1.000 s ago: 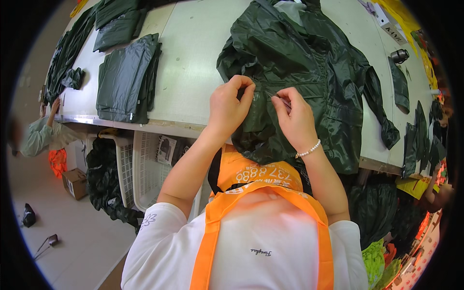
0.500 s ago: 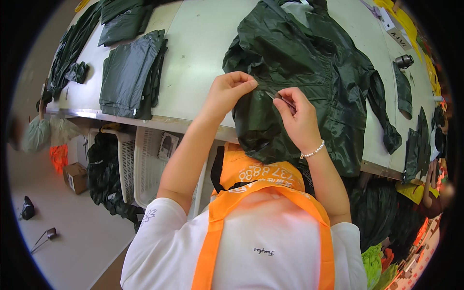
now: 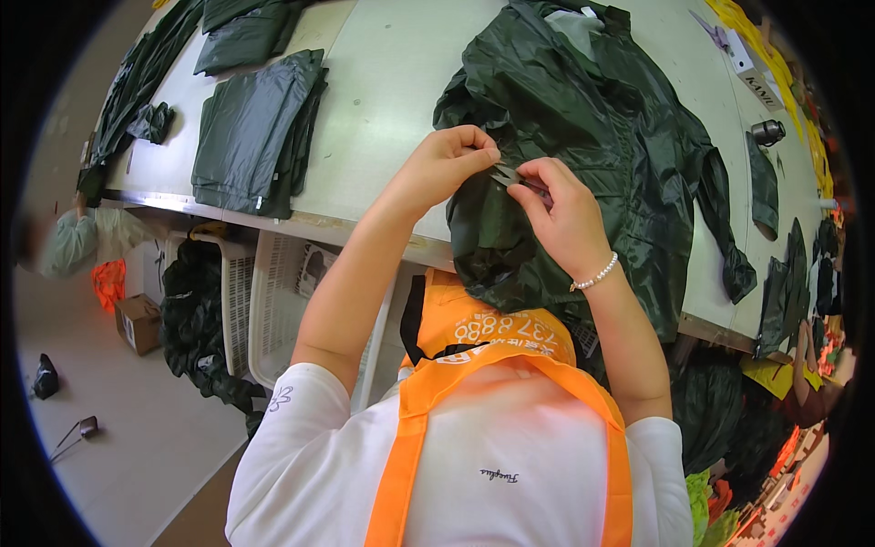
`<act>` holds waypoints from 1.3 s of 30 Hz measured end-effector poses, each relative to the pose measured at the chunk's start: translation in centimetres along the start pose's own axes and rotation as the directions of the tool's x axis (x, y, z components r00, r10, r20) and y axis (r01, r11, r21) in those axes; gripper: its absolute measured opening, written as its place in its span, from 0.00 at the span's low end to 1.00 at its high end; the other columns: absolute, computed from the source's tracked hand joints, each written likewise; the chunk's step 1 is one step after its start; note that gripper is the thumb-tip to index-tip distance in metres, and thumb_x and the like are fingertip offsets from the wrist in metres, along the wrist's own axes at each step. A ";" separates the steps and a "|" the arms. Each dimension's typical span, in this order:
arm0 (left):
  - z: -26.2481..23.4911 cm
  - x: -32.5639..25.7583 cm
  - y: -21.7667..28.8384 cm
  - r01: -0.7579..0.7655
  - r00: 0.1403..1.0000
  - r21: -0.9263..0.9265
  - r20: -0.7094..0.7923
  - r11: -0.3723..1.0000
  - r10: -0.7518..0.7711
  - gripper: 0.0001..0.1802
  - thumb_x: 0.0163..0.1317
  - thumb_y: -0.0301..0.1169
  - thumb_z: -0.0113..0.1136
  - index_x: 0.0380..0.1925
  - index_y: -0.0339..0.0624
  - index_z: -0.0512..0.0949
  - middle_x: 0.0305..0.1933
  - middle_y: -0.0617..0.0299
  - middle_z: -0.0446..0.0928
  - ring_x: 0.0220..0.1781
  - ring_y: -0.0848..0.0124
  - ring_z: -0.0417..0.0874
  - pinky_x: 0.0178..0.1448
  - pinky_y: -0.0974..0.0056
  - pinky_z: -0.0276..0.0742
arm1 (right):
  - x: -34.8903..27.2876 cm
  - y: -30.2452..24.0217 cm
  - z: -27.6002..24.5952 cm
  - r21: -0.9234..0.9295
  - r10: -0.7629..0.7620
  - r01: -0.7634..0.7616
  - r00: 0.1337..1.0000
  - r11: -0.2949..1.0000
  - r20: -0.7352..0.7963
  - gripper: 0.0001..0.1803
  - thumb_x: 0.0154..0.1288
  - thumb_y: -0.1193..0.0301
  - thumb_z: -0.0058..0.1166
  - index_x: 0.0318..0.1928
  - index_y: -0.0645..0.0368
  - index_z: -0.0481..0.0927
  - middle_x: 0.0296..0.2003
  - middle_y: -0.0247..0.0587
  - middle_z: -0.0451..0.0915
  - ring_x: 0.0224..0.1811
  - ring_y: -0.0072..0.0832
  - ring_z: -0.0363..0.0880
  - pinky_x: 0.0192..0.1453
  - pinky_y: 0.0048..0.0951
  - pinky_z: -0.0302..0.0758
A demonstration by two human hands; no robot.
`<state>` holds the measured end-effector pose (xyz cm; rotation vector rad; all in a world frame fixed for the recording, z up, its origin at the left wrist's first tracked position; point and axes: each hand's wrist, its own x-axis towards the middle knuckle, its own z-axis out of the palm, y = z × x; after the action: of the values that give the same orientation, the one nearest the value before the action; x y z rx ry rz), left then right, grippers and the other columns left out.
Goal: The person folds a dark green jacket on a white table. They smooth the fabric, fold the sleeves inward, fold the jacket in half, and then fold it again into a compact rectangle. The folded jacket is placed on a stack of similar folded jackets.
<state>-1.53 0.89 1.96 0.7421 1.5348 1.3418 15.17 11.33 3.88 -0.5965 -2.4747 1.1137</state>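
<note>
A shiny dark green rain jacket [image 3: 583, 173] lies spread on the pale table, its lower part hanging over the front edge. Over its left side, my left hand [image 3: 451, 164] is closed in a pinch, thumb against forefinger. What sits in that pinch, a thread or a bit of cloth, is too small to tell. Close by on the right, my right hand [image 3: 565, 219] is wrapped round small metal thread snips [image 3: 503, 176]. Their blades point at the left fingertips, and the handles are mostly hidden in the palm.
A stack of folded dark green garments [image 3: 255, 137] lies left on the table [image 3: 383, 82]. White plastic baskets [image 3: 264, 310] stand beneath. A box [image 3: 752, 68] and a black round object [image 3: 768, 133] sit at right. Another person's sleeve [image 3: 68, 244] shows far left.
Both hands have shifted slightly right in the picture, and the snips' blades have come closer to the left fingertips. The whole view has turned a little.
</note>
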 end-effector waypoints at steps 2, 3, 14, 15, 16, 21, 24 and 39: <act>0.0 -0.1 -0.1 -0.030 1.000 0.037 -0.007 0.999 0.030 0.08 0.63 0.33 0.58 0.33 0.40 0.75 0.28 0.76 0.70 0.30 0.87 0.64 0.34 0.78 0.59 | 0.0 0.1 0.1 0.018 0.004 -0.004 1.000 1.000 0.002 0.10 0.61 0.67 0.58 0.39 0.59 0.75 0.34 0.38 0.78 0.34 0.32 0.81 0.37 0.29 0.76; 0.1 -0.1 -0.1 -0.044 0.999 0.056 -0.007 0.997 0.045 0.08 0.63 0.33 0.57 0.33 0.40 0.75 0.27 0.76 0.68 0.28 0.88 0.63 0.32 0.79 0.57 | -0.1 0.2 0.1 0.029 0.005 -0.005 1.000 1.000 0.004 0.10 0.61 0.67 0.58 0.39 0.59 0.75 0.34 0.38 0.78 0.34 0.32 0.81 0.37 0.29 0.76; 0.4 -0.1 0.0 -0.047 0.999 0.104 -0.012 0.993 0.048 0.08 0.64 0.33 0.57 0.33 0.39 0.74 0.23 0.78 0.66 0.24 0.89 0.59 0.26 0.78 0.53 | 0.3 0.7 0.0 0.045 0.024 -0.025 0.999 0.999 0.024 0.09 0.61 0.67 0.59 0.36 0.59 0.75 0.30 0.37 0.78 0.30 0.31 0.80 0.33 0.28 0.73; 0.4 -0.1 -0.1 -0.046 0.999 0.102 -0.010 0.994 0.047 0.08 0.64 0.32 0.57 0.33 0.39 0.74 0.23 0.78 0.66 0.24 0.89 0.59 0.26 0.78 0.53 | 0.3 0.7 0.0 0.037 0.033 -0.034 0.999 0.999 0.028 0.09 0.61 0.68 0.59 0.36 0.59 0.76 0.30 0.37 0.78 0.30 0.31 0.80 0.33 0.28 0.73; 0.4 -0.1 -0.1 -0.045 0.999 0.107 -0.013 0.993 0.046 0.08 0.64 0.32 0.57 0.33 0.39 0.74 0.23 0.78 0.66 0.24 0.89 0.60 0.26 0.78 0.53 | 0.3 0.8 -0.1 0.030 0.042 -0.043 0.999 0.999 0.032 0.09 0.60 0.68 0.59 0.35 0.59 0.76 0.30 0.38 0.78 0.29 0.31 0.80 0.33 0.28 0.73; 0.6 -0.3 0.2 -0.056 0.998 0.109 -0.029 0.992 0.060 0.08 0.63 0.32 0.57 0.33 0.39 0.74 0.23 0.78 0.66 0.24 0.89 0.60 0.26 0.78 0.53 | 0.3 1.2 0.3 0.143 0.060 -0.064 0.998 0.988 0.029 0.09 0.60 0.69 0.60 0.35 0.61 0.76 0.30 0.39 0.79 0.29 0.30 0.79 0.35 0.26 0.74; 0.5 -0.3 -0.1 -0.053 0.998 0.108 -0.022 0.993 0.055 0.08 0.63 0.32 0.57 0.33 0.39 0.74 0.23 0.78 0.66 0.24 0.89 0.60 0.26 0.78 0.53 | 0.5 1.1 0.0 0.163 0.082 -0.092 0.994 0.982 0.070 0.09 0.60 0.69 0.60 0.35 0.61 0.76 0.30 0.39 0.78 0.28 0.30 0.79 0.35 0.25 0.74; 0.3 -0.3 -0.9 -0.065 0.997 -0.026 -0.053 0.998 0.064 0.09 0.66 0.33 0.52 0.35 0.38 0.74 0.32 0.69 0.76 0.35 0.83 0.70 0.41 0.76 0.66 | 0.6 3.8 0.7 0.594 0.165 -0.229 0.973 0.771 0.161 0.12 0.57 0.73 0.64 0.40 0.61 0.78 0.32 0.27 0.77 0.36 0.14 0.73 0.40 0.20 0.72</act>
<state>-1.05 0.55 1.19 0.7504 1.5418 1.4370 15.19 13.45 0.66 -0.6094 -1.9601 1.9559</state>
